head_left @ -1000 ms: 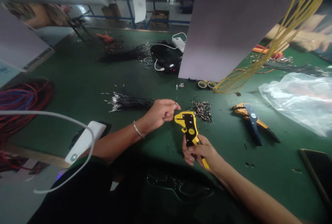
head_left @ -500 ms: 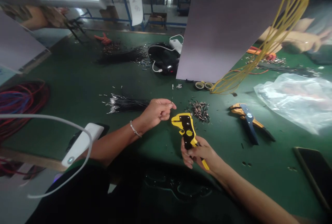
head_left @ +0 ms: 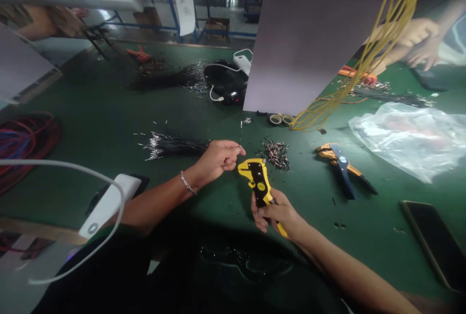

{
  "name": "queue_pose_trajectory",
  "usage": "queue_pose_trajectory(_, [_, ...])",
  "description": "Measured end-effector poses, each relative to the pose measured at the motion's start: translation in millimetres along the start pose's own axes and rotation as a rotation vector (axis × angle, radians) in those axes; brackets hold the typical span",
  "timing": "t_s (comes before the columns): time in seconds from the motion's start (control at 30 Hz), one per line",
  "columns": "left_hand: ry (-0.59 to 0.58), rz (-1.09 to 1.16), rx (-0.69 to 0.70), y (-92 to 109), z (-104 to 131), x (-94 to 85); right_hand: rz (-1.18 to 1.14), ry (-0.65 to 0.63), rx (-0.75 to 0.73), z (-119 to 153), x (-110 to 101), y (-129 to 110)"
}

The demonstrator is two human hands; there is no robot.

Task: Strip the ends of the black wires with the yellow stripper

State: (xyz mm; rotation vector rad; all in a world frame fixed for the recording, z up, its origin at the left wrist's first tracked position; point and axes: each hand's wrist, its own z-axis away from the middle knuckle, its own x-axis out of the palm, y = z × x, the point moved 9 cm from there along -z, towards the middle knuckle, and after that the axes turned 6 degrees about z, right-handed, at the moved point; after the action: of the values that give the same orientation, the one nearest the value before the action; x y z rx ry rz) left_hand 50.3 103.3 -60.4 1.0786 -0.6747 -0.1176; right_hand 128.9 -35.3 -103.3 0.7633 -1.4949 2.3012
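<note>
My left hand (head_left: pixel 223 157) pinches a thin black wire (head_left: pixel 241 133) between thumb and forefinger; its silvery tip points up. My right hand (head_left: pixel 274 211) is wrapped round the handles of a yellow-and-black wire stripper (head_left: pixel 257 178). The tool's jaws lie just below and to the right of my left fingertips, apart from the wire. Behind my left hand lies a bundle of black wires (head_left: pixel 174 146), with bared silvery ends fanned out to the left. A heap of short dark pieces with coppery ends (head_left: pixel 276 154) is just beyond the stripper.
A second wire stripper (head_left: pixel 339 167), blue and orange, lies at right near a phone (head_left: pixel 435 241) and a clear plastic bag (head_left: pixel 411 134). Yellow wires (head_left: pixel 374 61) hang beside a grey panel (head_left: pixel 298 47). Two tape rolls (head_left: pixel 281 119) sit below it. Co-workers' hands (head_left: pixel 418 44) show at upper right.
The whole scene has shifted slightly left as the camera turned. My hands keep the same grips on the wire and stripper. At upper right, a co-worker's hands have moved.
</note>
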Motion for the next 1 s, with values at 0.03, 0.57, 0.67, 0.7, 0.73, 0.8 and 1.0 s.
queue_pose_trajectory(0.03, [0.002, -0.002, 0.000, -0.8, 0.4, 0.0, 0.009, 0.004, -0.007, -1.0, -1.5, 0.5])
queue_pose_trajectory(0.57, [-0.015, -0.019, 0.009, -2.7, -4.5, -4.8, 0.219, -0.012, -0.023, -4.1, -4.1, 3.6])
queue_pose_trajectory(0.67, [0.001, -0.019, 0.006, -0.6, -3.9, -4.7, 0.195, 0.004, -0.041, -4.1, -6.7, -0.1])
queue_pose_trajectory(0.7, [0.006, -0.016, 0.008, 0.3, -3.7, -4.9, 0.180, 0.002, -0.039, -3.9, -6.5, -0.5])
queue_pose_trajectory(0.73, [0.006, -0.014, 0.010, 0.9, -3.6, -5.1, 0.163, -0.006, -0.032, -3.6, -5.4, -0.3])
queue_pose_trajectory(0.8, [0.003, -0.013, 0.013, 1.4, -3.7, -6.1, 0.131, -0.021, -0.015, -2.8, -2.7, -0.1])
queue_pose_trajectory(1.0, [-0.002, -0.008, 0.031, -0.9, -4.7, -7.0, -0.009, -0.045, 0.017, -1.6, 3.7, -5.2])
